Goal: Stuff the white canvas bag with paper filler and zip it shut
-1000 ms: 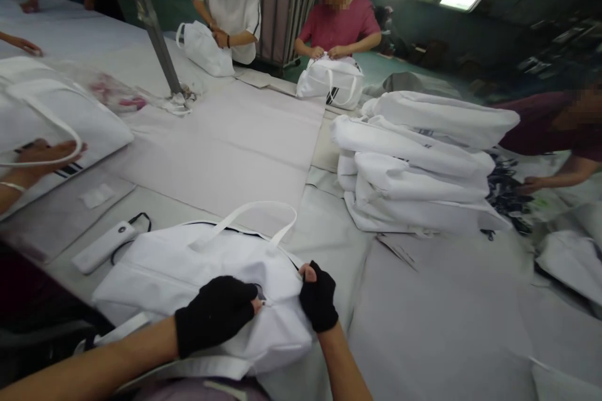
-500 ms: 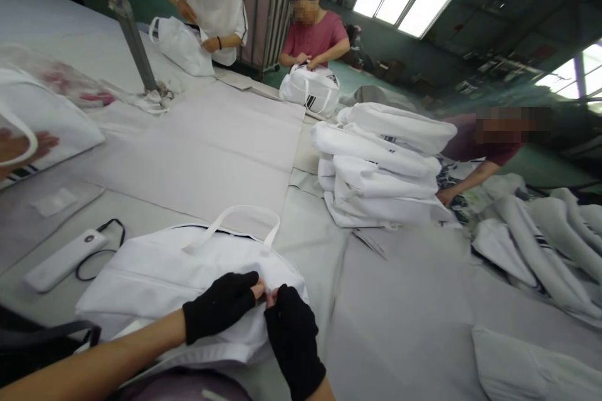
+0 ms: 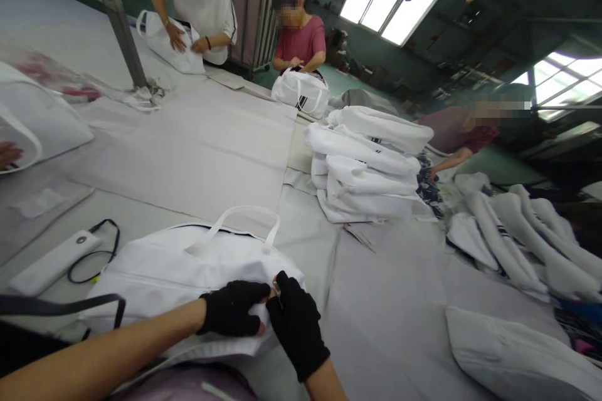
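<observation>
A white handbag [image 3: 164, 263] lies on the table in front of me, its strap handle [image 3: 249, 210] standing up in a loop at the far side. A dark edge runs along its opening. Both my hands wear black fingerless gloves and meet at the bag's right end. My left hand [image 3: 237, 308] lies over the bag with its fingertips closed on the white fabric. Against them, my right hand [image 3: 296, 313] pinches at the same spot. Whatever small part sits between the fingertips is mostly hidden.
Left of the bag lies a white power bank [image 3: 54, 263] with a black cord. A stack of white bags [image 3: 371, 169] stands ahead to the right, with more white bags [image 3: 512, 244] beyond. Across the table, co-workers handle white bags [image 3: 301, 91]. A metal post [image 3: 117, 19] rises at the left.
My hands have shifted slightly right along the bag's end, still close together. The view has turned a little to the right. A co-worker's hand at the left edge has drawn back.
</observation>
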Demonstrator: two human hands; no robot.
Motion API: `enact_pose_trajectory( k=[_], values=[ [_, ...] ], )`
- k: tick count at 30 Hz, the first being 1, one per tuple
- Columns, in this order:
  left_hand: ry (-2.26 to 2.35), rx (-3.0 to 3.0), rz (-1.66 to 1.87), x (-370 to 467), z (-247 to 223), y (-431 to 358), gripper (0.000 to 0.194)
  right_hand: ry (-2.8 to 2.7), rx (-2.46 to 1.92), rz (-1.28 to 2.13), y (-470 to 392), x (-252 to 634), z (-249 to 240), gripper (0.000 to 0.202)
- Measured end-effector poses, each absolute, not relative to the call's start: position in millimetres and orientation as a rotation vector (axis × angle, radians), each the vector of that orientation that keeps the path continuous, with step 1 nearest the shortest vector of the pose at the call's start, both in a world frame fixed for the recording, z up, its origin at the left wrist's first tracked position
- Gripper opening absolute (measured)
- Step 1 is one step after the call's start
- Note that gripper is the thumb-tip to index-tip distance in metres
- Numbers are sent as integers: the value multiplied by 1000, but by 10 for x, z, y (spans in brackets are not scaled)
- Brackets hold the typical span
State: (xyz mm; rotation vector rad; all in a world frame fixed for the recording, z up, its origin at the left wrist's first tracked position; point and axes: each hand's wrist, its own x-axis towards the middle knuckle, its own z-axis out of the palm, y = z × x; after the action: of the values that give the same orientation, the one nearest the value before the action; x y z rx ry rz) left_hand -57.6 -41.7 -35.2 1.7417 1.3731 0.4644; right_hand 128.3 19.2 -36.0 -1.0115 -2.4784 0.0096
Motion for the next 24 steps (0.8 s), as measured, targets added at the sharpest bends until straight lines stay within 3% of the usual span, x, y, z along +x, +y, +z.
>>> enact_pose_trajectory(
  k=[3,7,11,16,20,24],
  values=[
    [1459,1732,414,-663,-302,-514,61,-2307,-1178,430,211,1322,-335,23],
    [1746,1694,543,-758,-429,-660,35,-2086,-1334,1007,240,1419,-286,14],
    [2012,1929,730,-680,-745,-816,23,-2004,-1373,1151,112,1350,-280,21],
    [2140,2276,782,-631,-1028,-978,29,-2080,-1250,1054,-203,944,-318,24],
    [2239,1955,940,-760,-921,-939,33,-1992,-1204,1094,-140,924,-335,20],
    [2227,1865,1080,-803,-624,-731,12,-1743,-1199,1413,11,1042,-329,15]
  ],
)
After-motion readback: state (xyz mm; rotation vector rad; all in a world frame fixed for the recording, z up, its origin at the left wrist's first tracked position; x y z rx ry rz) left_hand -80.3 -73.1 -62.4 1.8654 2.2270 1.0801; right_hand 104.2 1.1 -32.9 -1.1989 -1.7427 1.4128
